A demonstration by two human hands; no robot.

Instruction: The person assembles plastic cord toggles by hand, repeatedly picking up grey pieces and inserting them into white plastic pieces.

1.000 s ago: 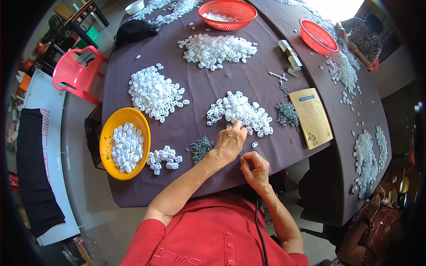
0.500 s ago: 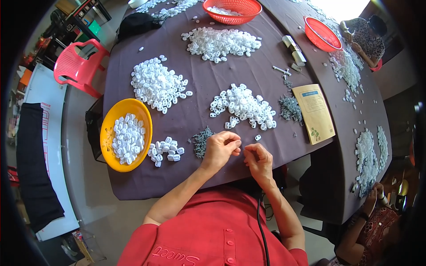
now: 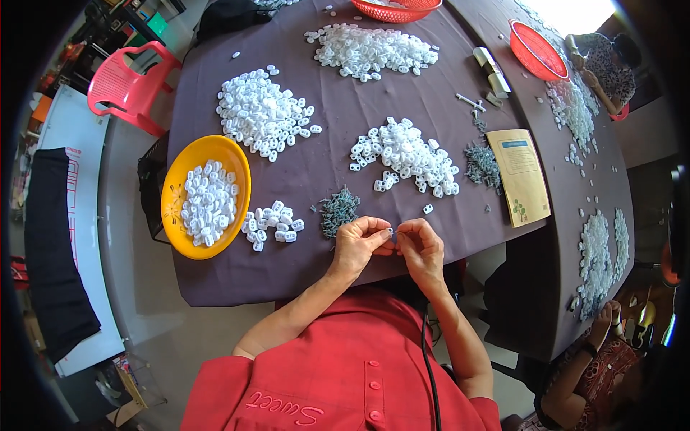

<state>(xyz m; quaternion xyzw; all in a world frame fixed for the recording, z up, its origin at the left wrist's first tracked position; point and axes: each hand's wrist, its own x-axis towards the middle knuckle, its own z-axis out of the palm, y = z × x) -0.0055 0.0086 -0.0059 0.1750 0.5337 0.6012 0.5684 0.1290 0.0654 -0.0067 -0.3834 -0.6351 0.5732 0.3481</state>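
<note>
Moved closer together, left hand pinching half-hidden pale piece, right hand curled, whether holding we cannot tell.

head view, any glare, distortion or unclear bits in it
Head view: a blown-out white patch at the top right; head view: black corners, and the dark tablecloth bowing at its edges; head view: the piece in the left hand too small to identify.
</note>
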